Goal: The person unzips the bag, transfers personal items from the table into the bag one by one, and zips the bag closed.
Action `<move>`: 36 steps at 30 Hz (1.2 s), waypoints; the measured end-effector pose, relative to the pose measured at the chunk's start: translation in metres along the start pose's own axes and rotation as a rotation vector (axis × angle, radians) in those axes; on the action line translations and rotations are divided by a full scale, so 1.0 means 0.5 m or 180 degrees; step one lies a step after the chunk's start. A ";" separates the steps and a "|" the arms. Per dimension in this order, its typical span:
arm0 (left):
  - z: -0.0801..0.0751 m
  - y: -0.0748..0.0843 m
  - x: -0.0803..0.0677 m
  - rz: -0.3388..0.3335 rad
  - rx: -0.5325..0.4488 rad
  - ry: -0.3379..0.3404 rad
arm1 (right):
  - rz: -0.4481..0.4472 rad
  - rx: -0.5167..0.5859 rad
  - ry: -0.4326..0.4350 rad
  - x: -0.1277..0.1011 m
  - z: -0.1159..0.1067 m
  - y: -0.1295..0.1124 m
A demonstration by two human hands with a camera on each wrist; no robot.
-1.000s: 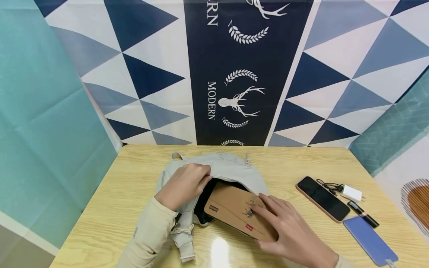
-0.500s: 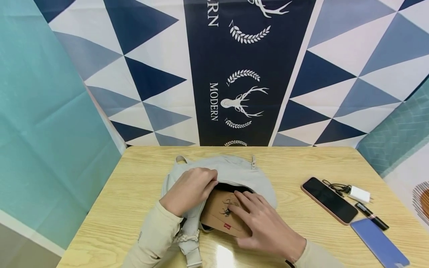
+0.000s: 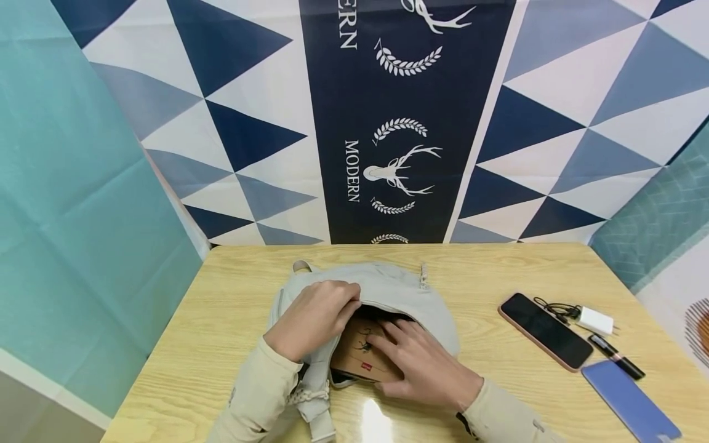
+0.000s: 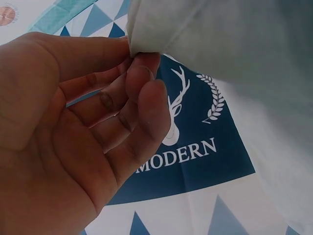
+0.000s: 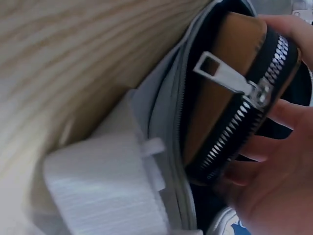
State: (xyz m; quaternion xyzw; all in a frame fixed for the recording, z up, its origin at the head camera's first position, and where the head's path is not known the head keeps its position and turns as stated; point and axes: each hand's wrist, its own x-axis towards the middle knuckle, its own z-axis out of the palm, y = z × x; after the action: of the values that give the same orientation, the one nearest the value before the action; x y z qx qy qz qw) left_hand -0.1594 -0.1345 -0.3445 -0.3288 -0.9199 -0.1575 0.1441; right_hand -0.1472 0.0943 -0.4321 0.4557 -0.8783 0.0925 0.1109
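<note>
A pale grey backpack (image 3: 388, 283) lies on the wooden table with its zipped mouth facing the person. My left hand (image 3: 312, 317) pinches the upper edge of that mouth; the left wrist view shows the fabric (image 4: 195, 34) between thumb and forefinger. Most of a brown zip wallet (image 3: 354, 363) is inside the opening, its far end hidden under the raised flap. My right hand (image 3: 429, 366) holds the wallet, fingers over its printed face and thumb at the near edge. The right wrist view shows the metal zip pull (image 5: 222, 73) on the wallet's side.
To the right lie a phone (image 3: 545, 332), a black cable (image 3: 556, 309) with a white charger (image 3: 595, 320), a small dark tube (image 3: 616, 357) and a blue flat slab (image 3: 631, 397). A backpack strap (image 3: 318, 412) trails toward the near table edge. Patterned cloth (image 3: 388, 123) hangs behind.
My right hand has pushed the wallet leftward and deeper into the backpack, so less of it shows. My left hand keeps its pinch on the bag's edge.
</note>
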 end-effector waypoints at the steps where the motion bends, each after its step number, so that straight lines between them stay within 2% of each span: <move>1: 0.000 0.000 0.000 -0.0005 -0.0003 -0.0001 | 0.0018 0.0005 -0.0039 -0.002 0.003 0.002; 9: -0.001 -0.005 0.003 -0.0091 -0.0059 -0.0046 | 0.0193 0.0062 -0.0221 -0.030 0.000 -0.002; 13: -0.002 -0.007 0.002 -0.0100 -0.0111 -0.0056 | 0.0363 -0.0170 -0.0197 -0.056 -0.010 -0.014; 17: -0.002 -0.009 0.002 -0.0067 -0.0123 -0.0048 | 0.0459 -0.0601 0.0028 -0.071 -0.009 -0.024; 20: -0.001 -0.009 0.002 -0.0043 -0.0105 -0.0046 | 0.0423 -0.0774 0.0241 -0.075 -0.001 -0.028; 29: -0.001 -0.009 0.001 -0.0082 -0.0088 -0.0021 | 0.0141 -0.0865 0.0824 -0.066 0.002 -0.009; 32: -0.001 -0.008 0.001 -0.0083 -0.0088 -0.0024 | 0.0067 -0.0909 0.0901 -0.067 -0.001 -0.010; 36: 0.000 -0.006 0.001 -0.0076 -0.0071 -0.0042 | -0.0082 -0.0888 0.0894 -0.072 -0.007 -0.039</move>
State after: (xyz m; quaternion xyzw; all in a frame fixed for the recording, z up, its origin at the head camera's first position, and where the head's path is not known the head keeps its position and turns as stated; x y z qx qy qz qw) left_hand -0.1616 -0.1367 -0.3450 -0.3204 -0.9229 -0.1672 0.1325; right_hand -0.1104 0.1123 -0.4379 0.4298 -0.8526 0.0312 0.2956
